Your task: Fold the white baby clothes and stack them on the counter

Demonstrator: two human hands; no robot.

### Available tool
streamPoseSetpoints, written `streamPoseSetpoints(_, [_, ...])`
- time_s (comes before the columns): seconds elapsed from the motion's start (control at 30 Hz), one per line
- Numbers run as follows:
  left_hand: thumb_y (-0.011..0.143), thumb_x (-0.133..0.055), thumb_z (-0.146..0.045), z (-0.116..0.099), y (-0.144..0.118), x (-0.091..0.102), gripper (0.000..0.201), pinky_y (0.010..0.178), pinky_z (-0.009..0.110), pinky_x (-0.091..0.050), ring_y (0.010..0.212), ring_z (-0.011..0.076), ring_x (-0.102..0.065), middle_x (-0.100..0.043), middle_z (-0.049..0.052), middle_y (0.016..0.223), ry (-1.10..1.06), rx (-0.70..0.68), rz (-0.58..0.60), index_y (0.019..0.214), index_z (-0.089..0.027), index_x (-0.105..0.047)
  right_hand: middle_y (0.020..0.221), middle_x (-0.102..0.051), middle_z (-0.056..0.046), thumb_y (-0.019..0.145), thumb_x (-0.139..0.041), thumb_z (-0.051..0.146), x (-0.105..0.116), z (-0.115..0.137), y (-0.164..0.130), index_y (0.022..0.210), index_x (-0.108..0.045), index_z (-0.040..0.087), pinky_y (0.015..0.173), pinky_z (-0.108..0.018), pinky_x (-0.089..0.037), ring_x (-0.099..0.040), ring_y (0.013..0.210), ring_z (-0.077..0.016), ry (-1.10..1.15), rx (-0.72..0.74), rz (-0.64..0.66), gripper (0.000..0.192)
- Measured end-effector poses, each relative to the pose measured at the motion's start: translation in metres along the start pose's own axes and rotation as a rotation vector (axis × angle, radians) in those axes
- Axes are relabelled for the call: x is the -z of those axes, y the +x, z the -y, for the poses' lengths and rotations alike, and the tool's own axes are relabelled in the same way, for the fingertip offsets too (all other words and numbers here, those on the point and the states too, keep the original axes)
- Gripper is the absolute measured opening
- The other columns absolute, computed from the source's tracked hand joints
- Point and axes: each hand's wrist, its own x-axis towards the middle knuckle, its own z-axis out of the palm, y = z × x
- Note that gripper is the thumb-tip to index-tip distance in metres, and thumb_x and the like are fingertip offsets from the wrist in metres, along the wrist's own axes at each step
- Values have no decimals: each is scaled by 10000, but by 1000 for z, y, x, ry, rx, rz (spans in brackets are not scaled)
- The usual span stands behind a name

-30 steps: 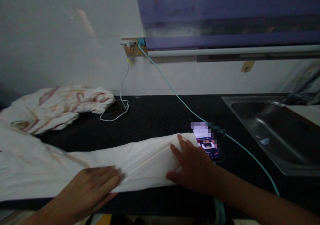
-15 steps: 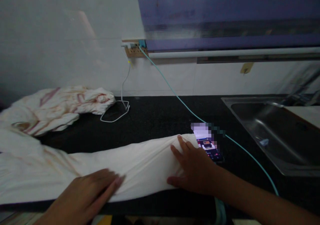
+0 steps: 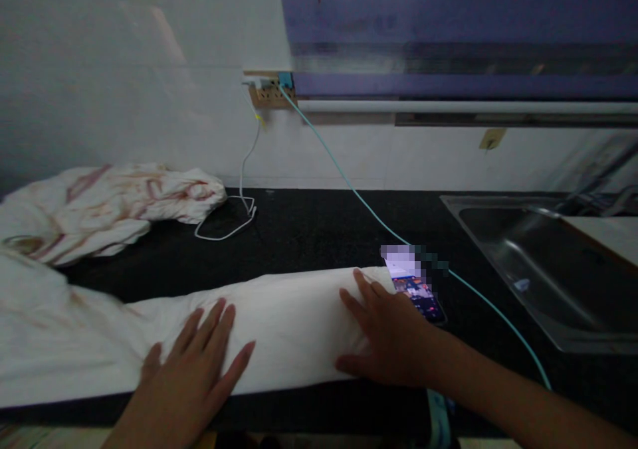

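Dark worktop (image 3: 309, 236) carries a white cloth (image 3: 294, 329) stretching from eight to five o'clock. Left hand (image 3: 187, 376), at seven, and right hand (image 3: 396, 336), at five, rest on it, fingers spread open; phone (image 3: 423, 297) at four.

A white cloth (image 3: 294, 329) lies nearly flat, its stained left part rumpled.

The long white cloth piece (image 3: 294, 333) looks matt and lightly creased, the black stone-like countertop (image 3: 309, 236) smooth, the rectangular grey metal sink (image 3: 504, 268) glossy.
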Motion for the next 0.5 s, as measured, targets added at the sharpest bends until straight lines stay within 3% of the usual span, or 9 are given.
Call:
streamPoseSetpoints(0.1, [976,-381,-671,-13,-2,-6,718,1031,720,-423,1510,460,-368,-423,197,1632,14,58,-19,1522,-230,-532,1730,16,-237,816,-600,838,3,1,1,1659,-297,159,1168,-631,-373,-239,1558,-488,-6,-8,26,1124])
streamPoseSetpoints(0.23, [953,-345,-716,-28,2,-6,863,1052,872,-247,1527,522,-283,-328,240,1664,95,131,29,1583,-135,-449,1731,15,-236,805,-621,834,6,4,4,1662,-282,158,1183,-633,-348,-204,1572,-476,-11,-14,55,1143])
streamPoseSetpoints(0.37, [949,-313,-703,-35,4,-8,885,1085,875,-180,1574,498,-155,-198,179,1718,174,165,92,1620,-129,-383,1736,13,-226,808,-639,810,14,9,4,1668,-260,162,1193,-649,-322,-172,1580,-476,-19,-45,97,1142])
streamPoseSetpoints(0.43, [942,-326,-703,-36,3,-10,885,1113,855,-159,1589,482,-93,-148,148,1733,204,178,90,1628,-147,-370,1733,-14,-243,795,-696,759,23,16,5,1662,-277,156,1177,-642,-352,-217,1563,-493,-28,-69,153,1136])
streamPoseSetpoints(0.5, [937,-345,-708,-37,3,-10,890,1124,845,-152,1594,478,-64,-121,135,1738,222,182,101,1634,-155,-359,1722,-73,-279,782,-764,673,34,27,12,1616,-377,136,1132,-615,-420,-373,1489,-515,-47,-98,200,1065])
